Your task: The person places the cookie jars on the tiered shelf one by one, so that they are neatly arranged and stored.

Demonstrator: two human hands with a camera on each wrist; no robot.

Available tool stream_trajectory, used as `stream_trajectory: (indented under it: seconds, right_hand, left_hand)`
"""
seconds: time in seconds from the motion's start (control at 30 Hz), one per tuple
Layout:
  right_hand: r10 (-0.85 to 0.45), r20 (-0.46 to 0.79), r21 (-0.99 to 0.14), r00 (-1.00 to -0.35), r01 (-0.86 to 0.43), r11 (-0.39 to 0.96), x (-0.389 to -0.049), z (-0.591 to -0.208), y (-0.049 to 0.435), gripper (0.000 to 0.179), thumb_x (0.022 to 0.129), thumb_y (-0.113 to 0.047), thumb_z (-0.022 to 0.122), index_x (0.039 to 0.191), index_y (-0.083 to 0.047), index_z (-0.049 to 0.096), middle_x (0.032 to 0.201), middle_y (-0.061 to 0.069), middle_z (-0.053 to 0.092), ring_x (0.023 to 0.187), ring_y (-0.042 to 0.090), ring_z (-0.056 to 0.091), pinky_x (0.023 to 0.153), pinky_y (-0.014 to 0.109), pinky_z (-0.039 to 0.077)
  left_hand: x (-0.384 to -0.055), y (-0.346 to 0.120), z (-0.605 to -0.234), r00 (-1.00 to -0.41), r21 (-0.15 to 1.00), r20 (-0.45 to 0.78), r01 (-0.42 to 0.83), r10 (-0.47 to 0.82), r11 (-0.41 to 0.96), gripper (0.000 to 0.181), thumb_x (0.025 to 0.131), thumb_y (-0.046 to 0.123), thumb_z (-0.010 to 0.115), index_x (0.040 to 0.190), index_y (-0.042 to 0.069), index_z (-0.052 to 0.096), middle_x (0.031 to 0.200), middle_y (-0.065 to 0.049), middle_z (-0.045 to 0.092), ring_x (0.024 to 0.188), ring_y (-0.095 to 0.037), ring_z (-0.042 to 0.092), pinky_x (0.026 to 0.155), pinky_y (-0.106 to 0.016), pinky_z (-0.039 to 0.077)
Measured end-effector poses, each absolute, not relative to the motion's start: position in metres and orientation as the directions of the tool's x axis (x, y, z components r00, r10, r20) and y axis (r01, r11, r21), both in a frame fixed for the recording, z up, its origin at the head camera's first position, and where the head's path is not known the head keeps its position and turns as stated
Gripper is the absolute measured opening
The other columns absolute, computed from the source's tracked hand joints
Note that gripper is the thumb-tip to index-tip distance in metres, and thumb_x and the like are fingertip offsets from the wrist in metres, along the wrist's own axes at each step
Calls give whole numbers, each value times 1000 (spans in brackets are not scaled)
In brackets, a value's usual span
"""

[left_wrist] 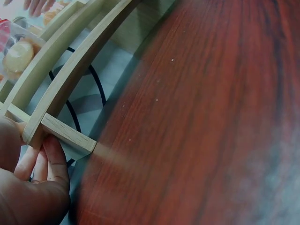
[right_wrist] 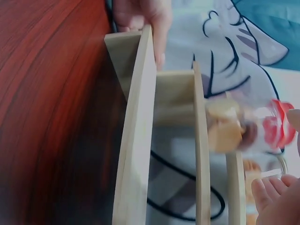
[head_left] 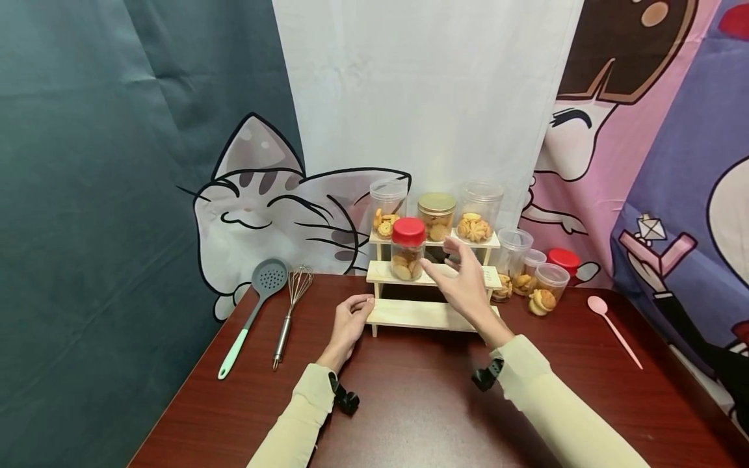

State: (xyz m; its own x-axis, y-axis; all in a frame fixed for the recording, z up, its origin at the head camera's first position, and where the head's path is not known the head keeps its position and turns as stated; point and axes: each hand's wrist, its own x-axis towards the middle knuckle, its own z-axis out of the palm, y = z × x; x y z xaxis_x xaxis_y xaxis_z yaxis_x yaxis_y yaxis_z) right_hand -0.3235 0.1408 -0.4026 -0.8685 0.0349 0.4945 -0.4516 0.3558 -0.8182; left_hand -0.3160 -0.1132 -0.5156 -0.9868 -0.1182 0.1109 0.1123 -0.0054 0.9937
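A three-tier wooden display stand [head_left: 433, 314] stands on the table. At its left end, my left hand [head_left: 351, 322] pinches the bottom step, with the thumb above and the fingers beneath in the left wrist view. A red-lidded cookie jar [head_left: 407, 253] sits upright on the left part of the middle step. Just right of that jar is my right hand [head_left: 462, 283], thumb and fingers apart and nothing between them. On the top step are a clear-lidded jar [head_left: 386, 211], a gold-lidded jar [head_left: 436, 218] and another clear-lidded jar [head_left: 478, 214], all with cookies.
Right of the stand cluster several jars, among them a clear cookie jar [head_left: 548, 289] and a red-lidded one [head_left: 564, 260]. A pink spoon [head_left: 611, 328] lies far right. A grey skimmer [head_left: 260, 305] and a whisk [head_left: 289, 315] lie on the left. A printed curtain [head_left: 433, 84] hangs behind.
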Motion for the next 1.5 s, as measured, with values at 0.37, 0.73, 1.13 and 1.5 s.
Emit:
stream_trajectory:
  seconds: [0.37, 0.73, 1.13, 1.5]
  right_hand:
    - [283, 497, -851, -820, -398, 341, -308, -415, 219, 64, 98, -26, 83, 152, -4, 57, 144, 19, 68, 129, 30, 67, 111, 31, 55]
    - [611, 442, -874, -657, -164, 457, -315, -451, 314, 70, 92, -36, 85, 152, -15, 58, 151, 13, 54, 140, 30, 48, 117, 38, 33]
    - [600, 220, -929, -770, 22, 369, -311, -484, 344, 85, 93, -43, 84, 164, -16, 43, 162, 11, 51, 140, 24, 51, 119, 30, 41]
    - [582, 175, -948, -794, 24, 317, -312, -486, 340, 72, 96, -33, 83, 157, -12, 53, 140, -1, 64, 128, 9, 59, 96, 5, 44]
  left_hand:
    - [-317, -116, -519, -985, 994, 113, 112, -127, 14, 33, 106, 18, 70, 131, -4, 73, 123, -26, 74, 99, -12, 68, 83, -16, 52]
    - [-317, -116, -519, -985, 993, 115, 110, -129, 42, 31, 106, 20, 71, 129, 0, 75, 121, -23, 75, 98, -9, 66, 84, -18, 52]
    - [-318, -114, -518, -984, 991, 126, 120, -127, 56, 32, 105, 21, 72, 129, 0, 75, 122, -22, 76, 102, -13, 67, 85, -18, 52]
    - [-319, -111, -517, -984, 990, 137, 132, -118, 49, 32, 105, 19, 72, 128, -2, 75, 121, -23, 76, 100, -11, 66, 83, -17, 52]
